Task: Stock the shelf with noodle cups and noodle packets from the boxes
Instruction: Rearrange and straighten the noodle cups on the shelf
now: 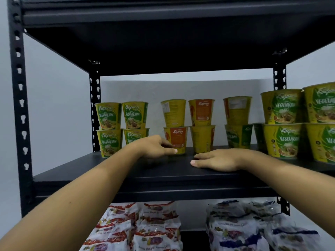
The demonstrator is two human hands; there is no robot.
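Observation:
Yellow noodle cups stand two high on the black shelf board [126, 171]: green-labelled ones at the left [108, 115] and right [281, 105], orange-labelled ones [176, 139] in the middle. My left hand [154, 148] hovers just in front of the lower orange cup, fingers loosely curled, thumb tip close to its base, holding nothing. My right hand [219, 159] lies flat, palm down, on the board in front of another cup [202, 138], fingers apart and empty. Red-and-white noodle packets [145, 227] and blue-and-white packets [241, 227] are stacked on the shelf below.
The black metal rack has a slotted upright [19, 105] at the left and a dark upper shelf [163, 42] overhead. A pale wall is behind. Bare board lies between the cup stacks and the front edge. No boxes are in view.

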